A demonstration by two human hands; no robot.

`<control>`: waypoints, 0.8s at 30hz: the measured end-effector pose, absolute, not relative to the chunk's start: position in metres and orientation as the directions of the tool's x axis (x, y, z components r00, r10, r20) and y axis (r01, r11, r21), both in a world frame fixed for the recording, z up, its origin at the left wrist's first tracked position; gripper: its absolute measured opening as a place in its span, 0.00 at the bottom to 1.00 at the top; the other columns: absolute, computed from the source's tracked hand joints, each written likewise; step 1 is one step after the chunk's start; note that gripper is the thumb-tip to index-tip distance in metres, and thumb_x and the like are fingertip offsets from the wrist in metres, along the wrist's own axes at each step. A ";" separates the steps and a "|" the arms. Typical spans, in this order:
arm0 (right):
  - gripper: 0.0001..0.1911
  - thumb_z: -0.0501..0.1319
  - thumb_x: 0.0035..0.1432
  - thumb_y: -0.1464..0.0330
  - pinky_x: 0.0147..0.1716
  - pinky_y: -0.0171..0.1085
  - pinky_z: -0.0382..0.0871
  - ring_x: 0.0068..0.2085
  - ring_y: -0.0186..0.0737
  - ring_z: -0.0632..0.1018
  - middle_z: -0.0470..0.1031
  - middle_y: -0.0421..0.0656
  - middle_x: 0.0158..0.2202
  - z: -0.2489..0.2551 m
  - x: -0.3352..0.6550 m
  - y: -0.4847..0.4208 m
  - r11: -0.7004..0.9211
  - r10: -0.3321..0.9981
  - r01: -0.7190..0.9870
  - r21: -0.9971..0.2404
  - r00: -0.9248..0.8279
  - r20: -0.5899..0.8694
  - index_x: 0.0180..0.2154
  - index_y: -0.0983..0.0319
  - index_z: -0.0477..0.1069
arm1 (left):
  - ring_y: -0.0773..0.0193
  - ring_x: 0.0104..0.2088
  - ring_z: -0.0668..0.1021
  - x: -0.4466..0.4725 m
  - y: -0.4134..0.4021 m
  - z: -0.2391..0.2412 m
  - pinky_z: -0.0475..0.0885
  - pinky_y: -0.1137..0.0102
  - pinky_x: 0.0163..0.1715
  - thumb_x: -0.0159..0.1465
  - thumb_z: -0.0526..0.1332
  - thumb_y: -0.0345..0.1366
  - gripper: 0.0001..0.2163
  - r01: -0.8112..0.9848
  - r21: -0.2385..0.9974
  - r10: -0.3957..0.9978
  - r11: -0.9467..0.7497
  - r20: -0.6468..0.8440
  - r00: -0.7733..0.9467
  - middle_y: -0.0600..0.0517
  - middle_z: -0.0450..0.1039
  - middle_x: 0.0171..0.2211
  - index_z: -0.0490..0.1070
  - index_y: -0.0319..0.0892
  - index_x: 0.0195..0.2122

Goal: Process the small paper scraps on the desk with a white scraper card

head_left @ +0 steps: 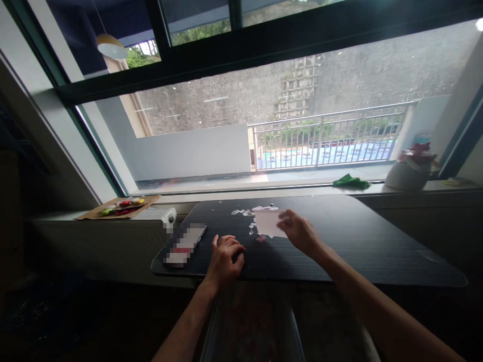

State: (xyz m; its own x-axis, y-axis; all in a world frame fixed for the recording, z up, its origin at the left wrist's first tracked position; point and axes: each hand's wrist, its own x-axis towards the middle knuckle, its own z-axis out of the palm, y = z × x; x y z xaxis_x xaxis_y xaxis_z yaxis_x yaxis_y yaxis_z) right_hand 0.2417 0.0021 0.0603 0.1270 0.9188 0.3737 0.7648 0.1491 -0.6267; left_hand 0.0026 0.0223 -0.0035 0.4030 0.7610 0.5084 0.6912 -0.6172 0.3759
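Observation:
In the head view, my right hand [296, 229] pinches the right edge of a pale, pinkish-white sheet of paper [266, 222], its fingers slightly blurred. The sheet stands over a scatter of small white paper scraps [241, 212], hiding part of them. A small pink piece [261, 238] shows below its lower edge. To the left, my left hand [227, 255] rests on the dark table [358, 241], fingers loosely bent and thumb apart, with nothing visible in it. Left of that hand lies a phone [185, 245] with its screen blurred out.
A radiator [153, 216] stands beyond the table's left end, next to a brown sheet with colourful small items [126, 203]. Along the windowsill are a green cloth-like item [351, 181] and a pale rounded pot [407, 173]. A large window closes off the far side.

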 end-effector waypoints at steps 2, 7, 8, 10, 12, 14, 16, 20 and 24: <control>0.07 0.58 0.57 0.70 0.37 0.41 0.70 0.39 0.49 0.82 0.83 0.48 0.39 0.063 0.256 -0.010 0.107 0.914 0.790 -0.604 0.161 0.373 0.39 0.59 0.71 | 0.51 0.51 0.73 0.003 0.022 -0.003 0.47 0.40 0.62 0.57 0.57 0.30 0.08 0.691 0.380 0.762 -0.615 0.512 0.397 0.50 0.76 0.35 0.76 0.46 0.32; 0.08 0.58 0.56 0.64 0.34 0.41 0.69 0.35 0.48 0.81 0.83 0.45 0.34 0.064 0.289 -0.042 0.044 0.908 0.804 -0.592 0.215 0.360 0.38 0.58 0.70 | 0.52 0.50 0.73 0.004 0.021 -0.003 0.48 0.41 0.61 0.56 0.58 0.30 0.08 0.689 0.377 0.759 -0.619 0.514 0.400 0.51 0.76 0.35 0.76 0.45 0.32; 0.08 0.58 0.55 0.63 0.34 0.41 0.69 0.35 0.48 0.81 0.83 0.45 0.33 0.064 0.292 -0.045 0.040 0.906 0.798 -0.601 0.225 0.359 0.38 0.57 0.70 | 0.52 0.50 0.73 0.004 0.021 -0.003 0.48 0.41 0.61 0.56 0.57 0.30 0.08 0.690 0.373 0.757 -0.621 0.514 0.403 0.51 0.76 0.35 0.75 0.45 0.32; 0.09 0.58 0.55 0.62 0.34 0.40 0.69 0.35 0.48 0.81 0.82 0.45 0.33 0.062 0.295 -0.044 0.030 0.900 0.782 -0.623 0.250 0.357 0.38 0.57 0.69 | 0.52 0.50 0.73 0.004 0.021 -0.004 0.48 0.40 0.61 0.56 0.57 0.30 0.08 0.695 0.365 0.756 -0.620 0.515 0.404 0.51 0.76 0.35 0.75 0.45 0.32; 0.10 0.57 0.54 0.61 0.35 0.41 0.68 0.35 0.48 0.80 0.82 0.45 0.33 0.060 0.294 -0.041 0.010 0.894 0.772 -0.636 0.278 0.351 0.38 0.58 0.69 | 0.52 0.50 0.73 0.004 0.021 -0.004 0.48 0.40 0.61 0.56 0.57 0.30 0.08 0.698 0.363 0.757 -0.617 0.517 0.400 0.51 0.76 0.35 0.75 0.45 0.32; 0.10 0.57 0.54 0.61 0.34 0.40 0.68 0.35 0.48 0.80 0.81 0.45 0.32 0.057 0.294 -0.040 -0.007 0.889 0.767 -0.642 0.298 0.346 0.37 0.58 0.69 | 0.51 0.50 0.73 0.003 0.021 -0.005 0.47 0.40 0.61 0.57 0.57 0.30 0.08 0.699 0.365 0.757 -0.615 0.519 0.396 0.51 0.76 0.35 0.75 0.45 0.32; 0.11 0.57 0.54 0.60 0.32 0.39 0.68 0.33 0.47 0.79 0.80 0.44 0.30 0.052 0.298 -0.046 -0.014 0.887 0.762 -0.647 0.309 0.345 0.37 0.58 0.70 | 0.51 0.51 0.73 0.003 0.022 -0.006 0.47 0.40 0.61 0.57 0.57 0.30 0.08 0.696 0.366 0.755 -0.617 0.524 0.394 0.51 0.76 0.35 0.75 0.46 0.31; 0.12 0.59 0.52 0.57 0.29 0.39 0.67 0.29 0.44 0.77 0.78 0.42 0.27 0.044 0.314 -0.069 0.005 0.882 0.721 -0.693 0.323 0.342 0.35 0.57 0.71 | 0.51 0.50 0.73 0.002 0.022 -0.005 0.47 0.40 0.61 0.56 0.57 0.31 0.07 0.689 0.363 0.746 -0.627 0.534 0.398 0.51 0.76 0.35 0.74 0.46 0.31; 0.12 0.62 0.48 0.58 0.26 0.37 0.67 0.26 0.41 0.75 0.76 0.40 0.25 0.044 0.333 -0.081 0.023 0.880 0.607 -0.795 0.365 0.305 0.33 0.58 0.72 | 0.51 0.50 0.73 0.001 0.024 -0.006 0.48 0.40 0.61 0.57 0.57 0.31 0.07 0.689 0.350 0.740 -0.634 0.533 0.410 0.50 0.76 0.35 0.75 0.46 0.31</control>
